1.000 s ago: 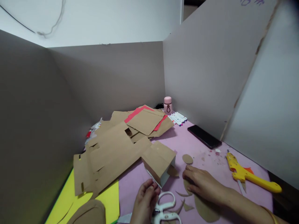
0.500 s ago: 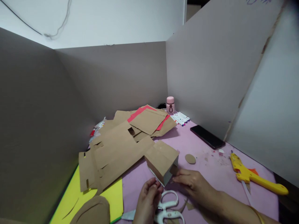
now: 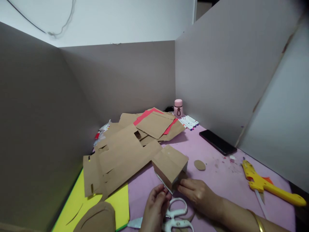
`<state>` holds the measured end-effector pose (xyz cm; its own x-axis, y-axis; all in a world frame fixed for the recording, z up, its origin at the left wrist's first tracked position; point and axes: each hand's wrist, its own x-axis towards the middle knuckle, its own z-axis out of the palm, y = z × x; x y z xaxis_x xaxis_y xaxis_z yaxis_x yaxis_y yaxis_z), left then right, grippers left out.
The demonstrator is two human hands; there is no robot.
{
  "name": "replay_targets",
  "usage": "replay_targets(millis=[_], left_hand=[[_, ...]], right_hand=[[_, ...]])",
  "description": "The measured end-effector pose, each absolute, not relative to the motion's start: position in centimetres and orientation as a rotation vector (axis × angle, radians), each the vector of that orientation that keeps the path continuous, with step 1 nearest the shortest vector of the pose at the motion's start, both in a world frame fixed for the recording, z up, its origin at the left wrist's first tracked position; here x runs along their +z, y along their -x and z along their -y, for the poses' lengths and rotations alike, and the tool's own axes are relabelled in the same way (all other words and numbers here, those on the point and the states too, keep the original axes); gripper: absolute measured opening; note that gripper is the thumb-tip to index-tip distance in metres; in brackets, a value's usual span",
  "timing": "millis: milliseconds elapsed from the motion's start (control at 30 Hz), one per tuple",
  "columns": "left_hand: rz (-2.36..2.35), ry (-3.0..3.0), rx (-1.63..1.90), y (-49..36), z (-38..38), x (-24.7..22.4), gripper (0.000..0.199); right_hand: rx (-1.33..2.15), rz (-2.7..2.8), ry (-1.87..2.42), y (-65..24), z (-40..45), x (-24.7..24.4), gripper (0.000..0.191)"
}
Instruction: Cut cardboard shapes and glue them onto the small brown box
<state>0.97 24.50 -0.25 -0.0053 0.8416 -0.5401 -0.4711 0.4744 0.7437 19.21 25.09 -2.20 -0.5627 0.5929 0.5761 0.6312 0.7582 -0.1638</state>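
Note:
A small folded cardboard box (image 3: 170,161), brown on top with a whitish inner side, stands tilted toward me in the middle of the table. My right hand (image 3: 199,195) is closed on the flap at its open right side, its fingertips partly hidden there. At the box's near lower corner, my left hand (image 3: 154,207) is pinched with thumb and fingers on the edge. White-handled scissors (image 3: 177,212) lie on the table between my hands, their blade partly behind my left hand. To the right of the box rests a cardboard oval (image 3: 200,165).
Flat cardboard sheets (image 3: 123,148) and red paper cover the back left, over yellow sheets (image 3: 122,203). A rounded cardboard piece (image 3: 98,219) lies near left. Markers (image 3: 188,122), a pink bottle (image 3: 178,109), a phone (image 3: 217,141) and a yellow glue gun (image 3: 270,187) line the right. Grey panels surround the table.
My right hand has moved its fingers slightly inward against the box's open side, pushing the flap in. My left hand stays at the near corner. The view has shifted slightly.

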Motion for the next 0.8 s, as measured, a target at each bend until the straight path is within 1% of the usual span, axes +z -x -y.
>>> replay_targets(millis=[200, 633, 700, 800], left_hand=[[-1.184, -0.402, 1.064, -1.1, -24.5, 0.1, 0.011], [-1.151, -0.442, 1.113, -1.0, -24.3, -1.2, 0.01], [-1.149, -0.441, 1.112, -1.0, -24.2, -1.1, 0.01], [-1.158, -0.444, 1.112, -1.0, -24.2, -1.1, 0.01]], right_hand=[[-0.056, 2.378, 0.947, -19.3, -24.9, -2.0, 0.036], [-0.019, 2.48, 1.01, -19.0, -24.7, -1.9, 0.027], [0.017, 2.493, 1.018, -19.1, -24.5, -1.9, 0.025], [0.122, 2.451, 1.047, -19.5, -24.2, -1.7, 0.027]])
